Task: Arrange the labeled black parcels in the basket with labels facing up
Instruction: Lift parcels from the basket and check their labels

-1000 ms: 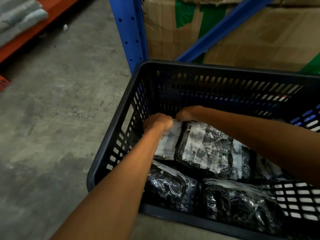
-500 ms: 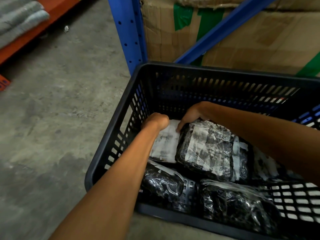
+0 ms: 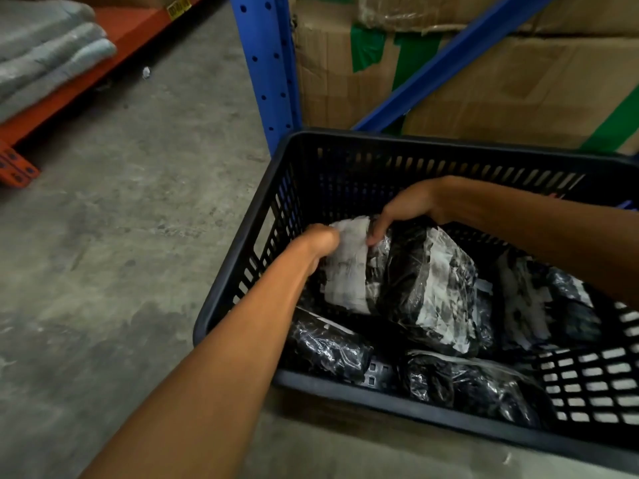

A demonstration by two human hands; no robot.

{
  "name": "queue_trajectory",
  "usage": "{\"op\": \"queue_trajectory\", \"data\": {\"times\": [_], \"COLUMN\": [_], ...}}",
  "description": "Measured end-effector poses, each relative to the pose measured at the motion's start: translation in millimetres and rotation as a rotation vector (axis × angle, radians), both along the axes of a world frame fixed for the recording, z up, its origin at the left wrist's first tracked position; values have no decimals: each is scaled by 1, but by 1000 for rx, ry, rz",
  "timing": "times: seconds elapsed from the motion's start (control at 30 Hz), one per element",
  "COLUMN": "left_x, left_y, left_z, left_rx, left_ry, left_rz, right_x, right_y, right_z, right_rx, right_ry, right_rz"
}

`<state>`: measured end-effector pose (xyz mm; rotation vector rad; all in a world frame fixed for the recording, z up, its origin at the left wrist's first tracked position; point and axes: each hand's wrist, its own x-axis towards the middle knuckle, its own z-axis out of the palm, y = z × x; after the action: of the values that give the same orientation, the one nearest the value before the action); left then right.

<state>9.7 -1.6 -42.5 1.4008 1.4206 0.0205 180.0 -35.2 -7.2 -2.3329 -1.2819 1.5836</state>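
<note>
Inside the black basket (image 3: pixel 242 271), toward its 10 o'clock corner, both hands are at work on one parcel. Left hand (image 3: pixel 320 242) is curled shut on the near-left edge of the labelled parcel (image 3: pixel 349 267), which shows a white label on its upper face and sits raised off the basket floor, tilted. Right hand (image 3: pixel 403 212) reaches across from 3 o'clock; its fingertips (image 3: pixel 375 235) press on the same parcel's top edge at the seam with the next parcel. Whether these fingers actually close around the wrap, I cannot tell.

Second parcel (image 3: pixel 428 292) lies just beside the first at its 3 o'clock, touching it, white label up, print too blurred to read. Third parcel (image 3: pixel 529 299) further toward 3 o'clock, partly under the right forearm, some white showing. Two more along the near wall: one at 7 o'clock (image 3: pixel 328 347) and one at 5 o'clock (image 3: pixel 466 385), both glossy black on top.

Basket stands on a concrete floor (image 3: pixel 121 219). Blue rack post (image 3: pixel 269 63) and cardboard boxes (image 3: pixel 501 84) at 12 o'clock. Orange shelf (image 3: pixel 69 88) with folded grey cloth (image 3: pixel 41 53) at 10 o'clock.
</note>
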Motion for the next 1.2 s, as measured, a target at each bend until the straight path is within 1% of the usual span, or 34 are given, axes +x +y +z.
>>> {"op": "queue_trajectory", "data": {"times": [0.07, 0.13, 0.17, 0.27, 0.37, 0.43, 0.57, 0.6, 0.63, 0.67, 0.73, 0.8, 0.83, 0.9, 0.93, 0.97, 1.0, 1.03, 1.1, 1.13, 1.2], "left_x": [-6, -8, -7, -1, 5, 4, -13, -18, -22, -25, -29, -33, -35, -38, -38, -38, -37, -36, -34, -35, -36], "left_y": [-1, -3, -4, -6, -10, -11, -2, 0, 1, 3, 1, -5, -10, -19, -23, -26, -27, -29, -30, -31, -37], "left_z": [1, 7, 12, 30, 50, 63, 83, 88, 92, 95, 97, 93, 91, 83, 79, 77, 76, 77, 82, 84, 84], "left_rx": [-48, -116, -136, -118, -95, -194, -530, -591, -632, -656, -664, -611, -580, -549, -539, -523, -498, -462, -390, -365, -346], "left_ry": [-64, -203, -273, -446, -517, -554, -566, -590, -628, -666, -694, -689, -701, -781, -850, -912, -951, -981, -1019, -1035, -1080], "left_rz": [-21, -21, 13, 106, 131, 125, 74, 89, 129, 184, 243, 212, 203, 238, 264, 274, 265, 244, 212, 204, 186], "right_x": [10, 24, 31, 46, 47, 43, 20, 13, 6, -1, -14, -23, -25, -25, -24, -25, -28, -33, -39, -40, -36], "right_y": [-14, -31, -38, -60, -78, -90, -113, -119, -125, -130, -139, -149, -153, -157, -157, -154, -151, -149, -142, -138, -130], "right_z": [13, 28, 36, 57, 73, 78, 79, 78, 77, 77, 73, 67, 62, 50, 42, 36, 34, 35, 35, 37, 38], "right_rx": [54, 106, 142, 247, 353, 447, 619, 691, 780, 870, 1015, 1122, 1144, 1114, 1070, 994, 901, 824, 746, 722, 678], "right_ry": [76, 201, 247, 305, 319, 309, 337, 305, 228, 130, -77, -254, -274, -231, -184, -99, 36, 236, 661, 759, 776], "right_rz": [-26, -80, -115, -170, -184, -192, -219, -203, -148, -50, 179, 318, 345, 357, 306, 187, 7, -200, -538, -667, -841]}}
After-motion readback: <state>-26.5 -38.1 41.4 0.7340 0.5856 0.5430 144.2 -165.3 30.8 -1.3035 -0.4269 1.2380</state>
